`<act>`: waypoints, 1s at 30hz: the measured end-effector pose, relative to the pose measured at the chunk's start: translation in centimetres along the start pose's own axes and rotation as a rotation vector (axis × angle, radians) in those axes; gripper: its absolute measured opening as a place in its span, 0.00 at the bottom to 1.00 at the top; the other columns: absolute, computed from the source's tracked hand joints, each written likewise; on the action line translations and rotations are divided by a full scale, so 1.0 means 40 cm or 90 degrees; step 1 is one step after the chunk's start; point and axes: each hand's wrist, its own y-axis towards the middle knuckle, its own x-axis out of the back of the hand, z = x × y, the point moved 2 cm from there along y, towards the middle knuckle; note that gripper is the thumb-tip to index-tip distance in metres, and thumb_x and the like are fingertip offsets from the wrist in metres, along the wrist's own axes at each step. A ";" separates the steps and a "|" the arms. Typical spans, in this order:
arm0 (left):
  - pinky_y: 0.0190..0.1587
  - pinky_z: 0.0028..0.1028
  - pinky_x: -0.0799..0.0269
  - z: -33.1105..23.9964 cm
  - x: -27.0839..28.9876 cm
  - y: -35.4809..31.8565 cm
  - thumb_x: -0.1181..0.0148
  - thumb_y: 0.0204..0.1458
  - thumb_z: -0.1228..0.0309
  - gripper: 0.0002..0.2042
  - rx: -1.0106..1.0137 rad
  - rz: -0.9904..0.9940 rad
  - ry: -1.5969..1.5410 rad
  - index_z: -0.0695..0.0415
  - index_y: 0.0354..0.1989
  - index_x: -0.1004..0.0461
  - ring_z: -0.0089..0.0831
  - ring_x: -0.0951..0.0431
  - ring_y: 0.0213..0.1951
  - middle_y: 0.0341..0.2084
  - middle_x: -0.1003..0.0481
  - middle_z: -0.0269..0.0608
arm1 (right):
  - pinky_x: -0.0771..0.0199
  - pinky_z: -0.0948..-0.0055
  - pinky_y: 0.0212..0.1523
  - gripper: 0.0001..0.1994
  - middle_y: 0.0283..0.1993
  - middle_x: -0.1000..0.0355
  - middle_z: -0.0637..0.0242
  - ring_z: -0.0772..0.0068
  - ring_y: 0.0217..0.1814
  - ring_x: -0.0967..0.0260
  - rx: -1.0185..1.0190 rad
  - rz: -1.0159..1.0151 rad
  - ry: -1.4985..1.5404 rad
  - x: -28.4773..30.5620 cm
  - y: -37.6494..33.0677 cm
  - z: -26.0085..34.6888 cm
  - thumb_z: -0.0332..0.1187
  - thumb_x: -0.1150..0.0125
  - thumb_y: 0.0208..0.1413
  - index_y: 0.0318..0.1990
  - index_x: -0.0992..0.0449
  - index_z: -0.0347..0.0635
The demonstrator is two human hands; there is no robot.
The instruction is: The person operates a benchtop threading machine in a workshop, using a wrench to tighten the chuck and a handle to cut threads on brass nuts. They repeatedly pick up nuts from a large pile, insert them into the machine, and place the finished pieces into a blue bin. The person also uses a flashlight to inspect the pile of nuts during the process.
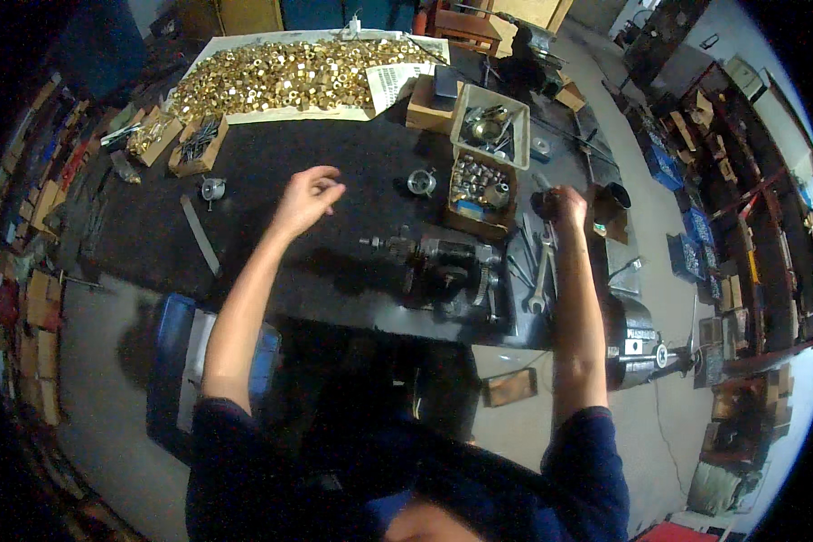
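My left hand (307, 200) hovers over the dark bench, its fingers loosely curved and apart from the thumb, with nothing seen between them. On the right, my right hand (566, 210) is closed beside the tools; a dark shape at its fingers is too unclear to name. Between my arms lies a metal mechanism (443, 262) with a threaded shaft and gears. Spanners (541, 280) lie just left of my right forearm. A small round metal part (421, 182) sits beyond the mechanism, and a similar metal part (212, 190) rests farther left, near a flat metal strip (200, 237).
Many brass nuts (280, 79) cover paper at the far side. A cardboard box of metal fittings (470, 220) and a pale plastic tray (461, 137) stand right of centre. A bench vise (632, 339) is at the right edge, a blue bin (167, 361) at lower left.
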 end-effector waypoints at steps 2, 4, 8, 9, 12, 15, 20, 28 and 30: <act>0.24 0.20 0.31 -0.096 0.037 -0.077 0.46 0.48 0.73 0.13 -0.045 -0.041 -0.025 0.68 0.40 0.32 0.22 0.27 0.25 0.25 0.26 0.42 | 0.38 0.74 0.20 0.06 0.22 0.35 0.64 0.70 0.21 0.38 0.017 0.063 0.048 0.006 -0.093 0.081 0.32 0.48 0.47 0.25 0.30 0.39; 0.26 0.20 0.31 -0.183 0.050 -0.157 0.48 0.49 0.74 0.11 -0.102 -0.065 -0.077 0.68 0.39 0.31 0.22 0.27 0.25 0.25 0.26 0.43 | 0.39 0.75 0.21 0.11 0.22 0.35 0.64 0.72 0.21 0.40 0.092 0.156 0.127 -0.021 -0.207 0.140 0.36 0.51 0.49 0.24 0.32 0.38; 0.31 0.21 0.30 -0.277 -0.034 -0.293 0.50 0.51 0.73 0.09 -0.161 0.047 -0.245 0.65 0.38 0.29 0.25 0.25 0.26 0.27 0.25 0.45 | 0.31 0.71 0.25 0.19 0.25 0.33 0.60 0.67 0.26 0.34 0.177 0.350 0.194 -0.177 -0.518 0.186 0.46 0.48 0.47 0.24 0.29 0.34; 0.35 0.23 0.30 -0.282 -0.068 -0.320 0.50 0.52 0.72 0.10 -0.143 0.068 -0.279 0.65 0.40 0.29 0.26 0.25 0.29 0.31 0.25 0.45 | 0.29 0.69 0.28 0.22 0.27 0.32 0.58 0.65 0.28 0.32 0.162 0.374 0.199 -0.223 -0.588 0.172 0.49 0.47 0.45 0.25 0.28 0.33; 0.39 0.23 0.33 -0.255 -0.147 -0.375 0.52 0.54 0.67 0.15 -0.135 0.134 -0.342 0.65 0.44 0.31 0.23 0.27 0.36 0.36 0.26 0.42 | 0.27 0.66 0.32 0.14 0.31 0.31 0.56 0.63 0.30 0.31 0.066 0.476 0.265 -0.305 -0.717 0.087 0.34 0.49 0.43 0.29 0.26 0.29; 0.35 0.18 0.33 -0.234 -0.174 -0.435 0.56 0.55 0.64 0.17 0.000 0.169 -0.441 0.64 0.46 0.32 0.19 0.29 0.35 0.40 0.27 0.42 | 0.28 0.68 0.35 0.14 0.33 0.31 0.55 0.64 0.32 0.31 0.057 0.477 0.199 -0.345 -0.778 0.022 0.23 0.57 0.36 0.31 0.26 0.28; 0.33 0.20 0.29 -0.197 -0.161 -0.449 0.57 0.55 0.66 0.14 0.105 0.128 -0.609 0.63 0.41 0.33 0.27 0.26 0.36 0.39 0.28 0.46 | 0.31 0.71 0.42 0.19 0.37 0.30 0.57 0.67 0.38 0.31 -0.062 0.538 0.218 -0.371 -0.811 -0.012 0.20 0.58 0.33 0.37 0.28 0.28; 0.20 0.17 0.37 -0.064 -0.009 -0.292 0.52 0.52 0.69 0.10 0.052 0.078 -0.295 0.65 0.35 0.29 0.17 0.34 0.17 0.17 0.33 0.32 | 0.32 0.79 0.37 0.16 0.35 0.28 0.63 0.76 0.38 0.33 -0.023 0.317 -0.253 -0.121 -0.725 -0.022 0.14 0.55 0.34 0.33 0.25 0.32; 0.17 0.15 0.39 -0.061 0.011 -0.263 0.50 0.51 0.70 0.11 0.052 0.082 -0.231 0.66 0.38 0.29 0.15 0.36 0.17 0.17 0.34 0.30 | 0.32 0.79 0.35 0.15 0.36 0.29 0.62 0.75 0.38 0.33 0.060 0.183 -0.348 0.010 -0.670 -0.038 0.16 0.53 0.34 0.33 0.25 0.33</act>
